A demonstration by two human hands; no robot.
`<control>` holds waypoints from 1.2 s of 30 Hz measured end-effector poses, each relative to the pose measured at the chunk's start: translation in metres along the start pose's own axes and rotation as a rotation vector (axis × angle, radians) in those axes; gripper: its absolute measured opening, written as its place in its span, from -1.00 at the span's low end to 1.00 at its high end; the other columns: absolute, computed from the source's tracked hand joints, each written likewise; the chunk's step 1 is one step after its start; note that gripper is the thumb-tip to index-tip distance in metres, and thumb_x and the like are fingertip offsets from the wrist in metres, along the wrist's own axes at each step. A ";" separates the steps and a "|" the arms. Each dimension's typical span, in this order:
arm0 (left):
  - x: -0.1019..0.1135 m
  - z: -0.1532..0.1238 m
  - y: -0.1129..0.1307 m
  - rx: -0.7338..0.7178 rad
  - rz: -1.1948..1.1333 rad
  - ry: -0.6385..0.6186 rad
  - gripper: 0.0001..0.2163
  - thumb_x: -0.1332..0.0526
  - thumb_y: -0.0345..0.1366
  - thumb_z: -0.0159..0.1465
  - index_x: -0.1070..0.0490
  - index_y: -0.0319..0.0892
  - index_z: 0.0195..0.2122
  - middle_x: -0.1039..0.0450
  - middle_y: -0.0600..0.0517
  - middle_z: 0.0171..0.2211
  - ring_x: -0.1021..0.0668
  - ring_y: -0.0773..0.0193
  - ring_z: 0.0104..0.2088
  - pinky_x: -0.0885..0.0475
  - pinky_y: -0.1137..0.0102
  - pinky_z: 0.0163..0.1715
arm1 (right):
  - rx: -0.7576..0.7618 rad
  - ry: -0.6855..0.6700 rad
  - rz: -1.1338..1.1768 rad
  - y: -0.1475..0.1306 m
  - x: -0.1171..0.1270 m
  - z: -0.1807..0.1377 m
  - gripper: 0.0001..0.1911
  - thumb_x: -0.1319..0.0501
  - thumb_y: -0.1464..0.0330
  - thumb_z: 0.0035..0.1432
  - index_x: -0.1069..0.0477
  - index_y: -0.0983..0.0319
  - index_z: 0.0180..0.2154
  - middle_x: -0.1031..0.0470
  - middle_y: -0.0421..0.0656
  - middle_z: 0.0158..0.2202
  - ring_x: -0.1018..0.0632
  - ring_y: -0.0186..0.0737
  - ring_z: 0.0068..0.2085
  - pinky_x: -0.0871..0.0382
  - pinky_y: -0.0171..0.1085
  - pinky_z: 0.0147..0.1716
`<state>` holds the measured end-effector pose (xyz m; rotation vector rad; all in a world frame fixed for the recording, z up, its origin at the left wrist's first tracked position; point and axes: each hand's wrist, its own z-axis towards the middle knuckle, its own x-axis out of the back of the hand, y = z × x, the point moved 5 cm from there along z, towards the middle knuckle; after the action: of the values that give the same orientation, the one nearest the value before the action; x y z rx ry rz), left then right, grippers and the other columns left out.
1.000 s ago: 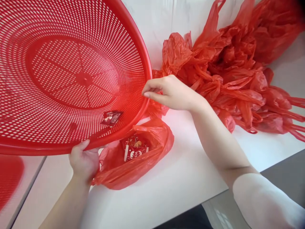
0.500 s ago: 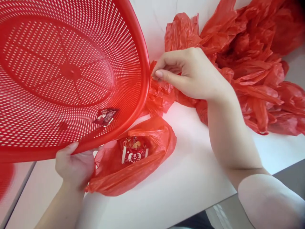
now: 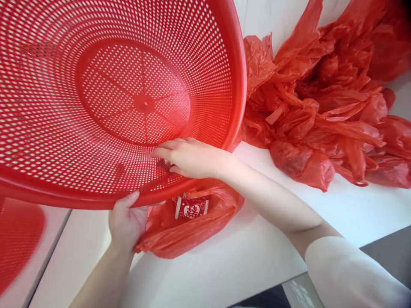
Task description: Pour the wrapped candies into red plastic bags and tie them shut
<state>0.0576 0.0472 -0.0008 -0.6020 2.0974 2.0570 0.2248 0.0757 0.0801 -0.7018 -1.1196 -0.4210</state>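
A big red perforated basket (image 3: 96,128) is tipped up on its edge, its inside facing me. My left hand (image 3: 126,222) grips its lower rim from underneath, thumb over the edge. My right hand (image 3: 188,157) reaches inside the basket near the lower wall, fingers pinched where a small dark wrapped sweet lay; the sweet is hidden under the fingers. Below the rim lies an open red plastic bag (image 3: 189,226) with a red and white packet (image 3: 192,208) inside.
A heap of crumpled red plastic bags (image 3: 321,107) covers the right rear of the white table (image 3: 257,252). The table's front edge runs at lower right, with dark floor beyond. A seam between table panels runs at lower left.
My right hand moved from the bag pile outside the rim into the basket, down onto the small dark sweet. The basket shifted to the right. My left hand kept its hold on the rim.
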 end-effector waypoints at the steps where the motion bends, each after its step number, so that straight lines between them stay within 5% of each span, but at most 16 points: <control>1: 0.000 0.000 0.000 -0.009 0.003 -0.008 -0.82 -0.28 -0.33 -0.10 -0.49 -0.23 -0.42 -0.54 -0.03 -0.49 -0.61 -0.05 -0.22 -0.61 0.14 -0.31 | -0.002 -0.033 0.005 0.002 -0.004 0.001 -0.71 -0.12 0.49 0.27 -0.37 0.25 0.02 -0.48 0.00 -0.01 -0.49 -0.15 -0.05 -0.33 -0.21 -0.16; 12: 0.000 0.000 0.002 -0.009 0.066 -0.020 -0.85 -0.28 -0.30 -0.11 -0.47 -0.25 -0.51 -0.50 -0.07 -0.57 -0.62 -0.10 -0.27 -0.62 0.14 -0.39 | 0.012 -0.086 0.095 0.007 0.005 -0.013 -0.79 -0.17 0.46 0.23 -0.41 0.27 -0.08 -0.50 -0.03 -0.06 -0.52 -0.19 -0.12 -0.29 -0.28 -0.29; 24: -0.001 0.003 0.004 -0.104 -0.015 -0.050 -0.62 -0.24 -0.37 -0.05 -0.48 -0.22 -0.14 -0.58 -0.05 -0.27 -0.62 0.03 -0.29 -0.62 0.21 -0.41 | 0.066 -0.015 0.115 0.002 0.015 -0.020 -0.81 -0.19 0.49 0.22 -0.40 0.25 -0.11 -0.50 -0.11 -0.14 -0.50 -0.27 -0.18 -0.25 -0.31 -0.31; 36: -0.001 0.004 0.003 -0.076 -0.006 -0.022 -0.70 -0.24 -0.34 -0.08 -0.51 -0.28 -0.28 -0.59 -0.09 -0.35 -0.63 0.00 -0.30 -0.61 0.22 -0.42 | 0.108 0.030 0.127 -0.002 0.024 -0.022 -0.82 -0.15 0.45 0.25 -0.36 0.25 -0.09 -0.51 -0.11 -0.17 -0.49 -0.26 -0.21 -0.24 -0.29 -0.30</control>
<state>0.0563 0.0510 0.0019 -0.5930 2.0104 2.1389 0.2478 0.0596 0.0967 -0.6655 -1.0552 -0.2611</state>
